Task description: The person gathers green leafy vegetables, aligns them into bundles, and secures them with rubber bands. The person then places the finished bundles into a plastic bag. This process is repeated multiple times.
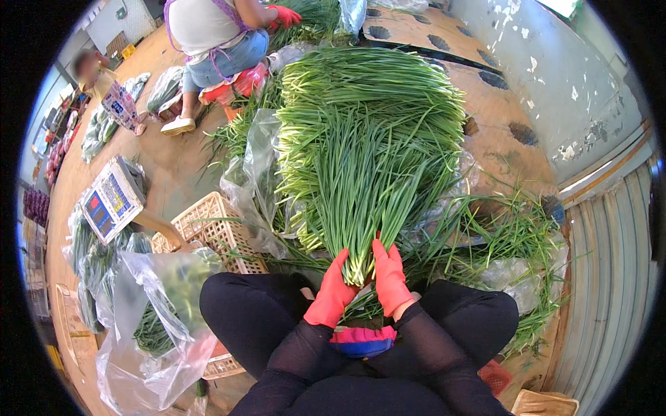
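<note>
A loose bundle of garlic chives (359, 208) fans out away from me, its pale cut ends pointing toward my lap. My left hand (333, 291), in a red rubber glove, cups those ends from the left. On the other side my right hand (390, 275), gloved the same way, holds the bundle's right edge with the thumb along the stems. The bundle's tips rest over a large stacked pile of chives (369, 83), whose pale ends mostly face left. Under my hands, parts of the palms and fingers are hidden by the stems.
Left of me stand a plastic crate (213, 229), a digital scale (112, 200) and a clear plastic bag (161, 322) with greens inside. Loose chives (510, 223) litter the right, beside a corrugated metal panel (606, 291). A seated co-worker (213, 36) and a child (106, 93) are farther off.
</note>
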A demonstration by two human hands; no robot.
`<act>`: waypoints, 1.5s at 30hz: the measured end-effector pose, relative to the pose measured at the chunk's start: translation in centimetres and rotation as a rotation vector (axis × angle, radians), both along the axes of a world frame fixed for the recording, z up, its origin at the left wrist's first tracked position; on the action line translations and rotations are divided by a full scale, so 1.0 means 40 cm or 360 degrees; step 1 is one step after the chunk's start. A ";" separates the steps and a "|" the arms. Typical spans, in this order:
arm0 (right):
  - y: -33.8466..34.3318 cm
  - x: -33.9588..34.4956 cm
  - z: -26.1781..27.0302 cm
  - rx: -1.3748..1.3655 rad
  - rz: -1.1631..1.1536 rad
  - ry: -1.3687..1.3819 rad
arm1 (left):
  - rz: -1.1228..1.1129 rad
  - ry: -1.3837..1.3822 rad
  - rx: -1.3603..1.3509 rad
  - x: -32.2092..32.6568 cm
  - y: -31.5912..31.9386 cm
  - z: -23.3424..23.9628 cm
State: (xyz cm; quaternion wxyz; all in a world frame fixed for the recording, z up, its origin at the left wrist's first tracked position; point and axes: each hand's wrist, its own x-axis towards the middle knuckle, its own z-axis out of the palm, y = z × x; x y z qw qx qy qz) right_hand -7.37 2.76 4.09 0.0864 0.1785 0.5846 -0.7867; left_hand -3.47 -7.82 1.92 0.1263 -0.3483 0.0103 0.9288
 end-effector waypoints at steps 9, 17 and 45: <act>0.016 0.016 0.094 -0.0071 0.0389 -0.0026 | -0.0076 0.0250 -0.1000 0.023 0.051 0.026; 0.112 0.019 0.045 0.1910 0.0900 0.0717 | 0.0077 0.0056 0.0119 0.002 0.033 -0.019; 0.115 -0.117 0.080 0.1148 -0.0036 0.0678 | -0.0460 0.0275 -0.0319 0.015 0.039 0.033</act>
